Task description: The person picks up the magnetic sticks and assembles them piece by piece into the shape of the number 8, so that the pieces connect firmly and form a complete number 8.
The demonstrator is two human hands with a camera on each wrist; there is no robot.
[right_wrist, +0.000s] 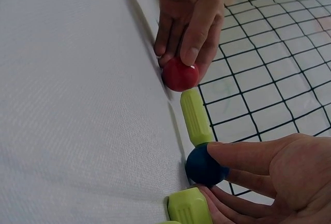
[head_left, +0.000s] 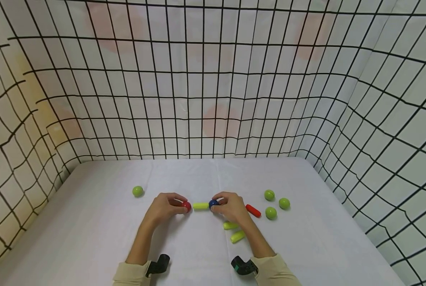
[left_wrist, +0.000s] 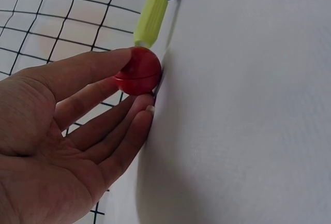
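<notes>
The left grip (head_left: 165, 207) pinches a glossy red ball (left_wrist: 142, 74), the right grip (head_left: 231, 206) a blue ball (right_wrist: 201, 167), a ridged lime rod (right_wrist: 195, 118) between.

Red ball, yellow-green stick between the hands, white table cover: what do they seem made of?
Red ball: glossy, likely plastic or painted wood; highlight, thin line across it.
Yellow-green stick: probably molded plastic, satin; lengthwise grooves.
White table cover: apparently matte cloth; fine weave texture.
</notes>
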